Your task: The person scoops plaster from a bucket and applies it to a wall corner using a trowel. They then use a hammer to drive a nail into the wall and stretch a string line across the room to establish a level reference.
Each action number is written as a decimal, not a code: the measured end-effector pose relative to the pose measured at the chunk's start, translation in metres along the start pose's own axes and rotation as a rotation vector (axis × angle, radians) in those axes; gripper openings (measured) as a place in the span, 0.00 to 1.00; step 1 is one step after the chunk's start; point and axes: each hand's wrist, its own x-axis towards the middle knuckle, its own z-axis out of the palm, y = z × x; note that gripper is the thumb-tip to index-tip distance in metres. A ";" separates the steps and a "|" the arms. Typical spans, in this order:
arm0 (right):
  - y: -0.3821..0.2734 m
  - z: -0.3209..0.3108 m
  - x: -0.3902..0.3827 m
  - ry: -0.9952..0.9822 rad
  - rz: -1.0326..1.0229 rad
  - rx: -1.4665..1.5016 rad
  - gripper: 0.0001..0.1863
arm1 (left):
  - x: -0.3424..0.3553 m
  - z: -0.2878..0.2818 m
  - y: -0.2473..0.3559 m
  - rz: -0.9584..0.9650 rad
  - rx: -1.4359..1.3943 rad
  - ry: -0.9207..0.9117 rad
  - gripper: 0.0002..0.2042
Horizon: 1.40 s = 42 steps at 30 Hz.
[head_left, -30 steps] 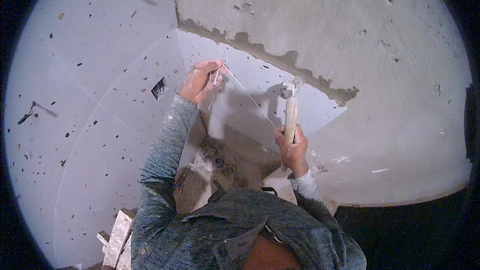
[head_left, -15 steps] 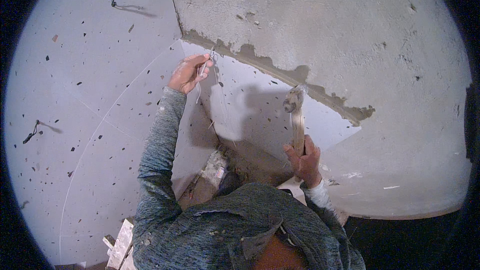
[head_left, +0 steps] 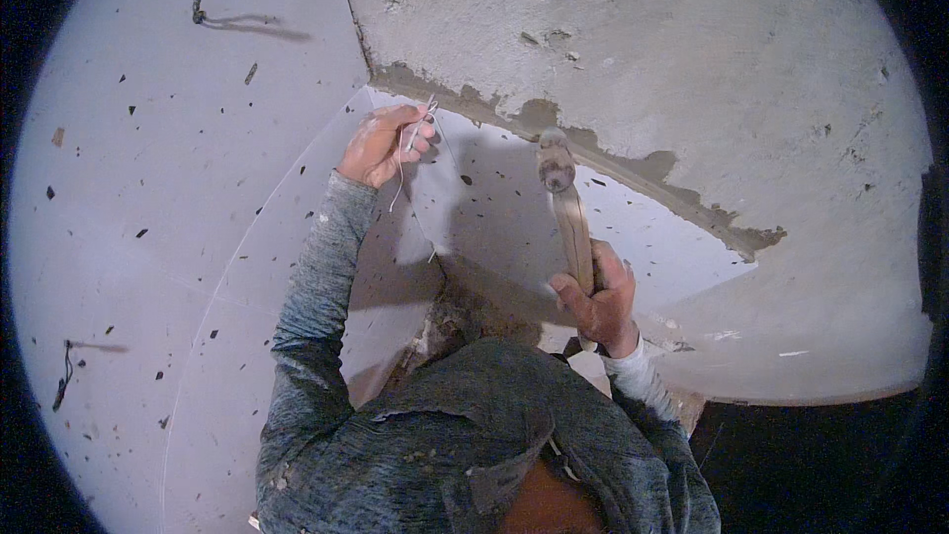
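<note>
My left hand (head_left: 386,146) is raised to the mortar seam, its fingertips pinched on a thin nail (head_left: 432,107) with white string (head_left: 400,176) tied to it. One loose end of the string dangles below the fingers. Off to the right, my right hand (head_left: 605,305) is wrapped round the wooden handle of a hammer (head_left: 572,232). The hammer's worn, dusty head points up and away from me, in front of the seam and apart from the nail.
Rough grey plaster (head_left: 643,30) fills the upper right, bordered by a ragged mortar seam (head_left: 633,173). Speckled white panels (head_left: 129,168) spread left and below it. Twisted wires (head_left: 201,0) stick out at the upper left, others (head_left: 65,376) lower down. A dark area lies lower right.
The hammer has swung left and upward, closer to my left hand. My left hand keeps its pinch near the seam. The whole view has shifted slightly.
</note>
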 end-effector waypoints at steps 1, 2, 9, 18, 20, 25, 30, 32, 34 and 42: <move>-0.001 0.004 0.002 -0.004 0.002 0.015 0.21 | 0.000 0.001 0.003 -0.011 -0.003 -0.013 0.08; -0.001 0.007 0.003 -0.007 0.004 0.029 0.22 | -0.001 0.003 0.005 -0.022 -0.006 -0.026 0.08; -0.024 0.028 0.016 0.027 -0.335 -0.191 0.23 | 0.009 -0.012 0.006 -0.099 -0.133 -0.174 0.08; -0.048 0.064 0.031 -0.145 -0.148 -0.146 0.22 | 0.011 -0.017 0.001 -0.030 -0.038 -0.162 0.10; -0.059 0.067 0.036 -0.142 -0.237 -0.198 0.23 | 0.016 -0.027 -0.005 -0.077 -0.130 -0.210 0.10; -0.061 0.079 0.047 -0.220 -0.332 -0.213 0.23 | 0.009 -0.025 -0.010 0.015 -0.204 -0.274 0.13; -0.056 0.093 0.053 -0.260 -0.451 -0.382 0.23 | 0.028 -0.041 -0.019 -0.052 -0.210 -0.326 0.16; -0.045 0.098 0.053 -0.240 -0.357 -0.539 0.24 | 0.026 -0.031 -0.009 -0.098 -0.083 -0.267 0.16; -0.043 0.100 0.056 -0.240 -0.295 -0.645 0.24 | 0.022 -0.025 -0.010 0.194 0.091 -0.299 0.16; -0.067 0.103 0.046 -0.339 -0.450 -0.595 0.21 | 0.017 -0.022 -0.006 -0.083 -0.084 -0.208 0.16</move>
